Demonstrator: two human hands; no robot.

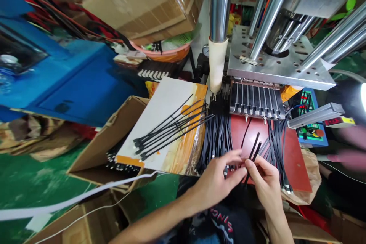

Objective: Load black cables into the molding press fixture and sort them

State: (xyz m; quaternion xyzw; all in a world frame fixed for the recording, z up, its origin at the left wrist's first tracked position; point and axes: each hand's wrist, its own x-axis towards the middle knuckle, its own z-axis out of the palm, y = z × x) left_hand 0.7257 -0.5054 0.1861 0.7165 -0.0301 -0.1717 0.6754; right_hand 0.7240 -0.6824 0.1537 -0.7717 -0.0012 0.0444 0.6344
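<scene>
My right hand (267, 181) pinches a pair of black flat cables (254, 149) between thumb and fingers, their ends pointing up and away from me. My left hand (219, 177) reaches in from the left, thumb and fingertips curled about the same cables beside the right thumb; its exact contact is partly hidden. Behind both hands lies a red board (243, 133). A thick bundle of black cables (219, 133) rests left of it, and another cable bundle (276, 148) lies on its right side, with small pale metal ends.
A metal mould (257, 101) stands under the press plate (281, 66). Left, a white sheet-topped board (160, 103) carries tied black cables (171, 127) above an open carton (105, 141). A control box (313, 122) is at right. A white cord (77, 196) crosses the lower left.
</scene>
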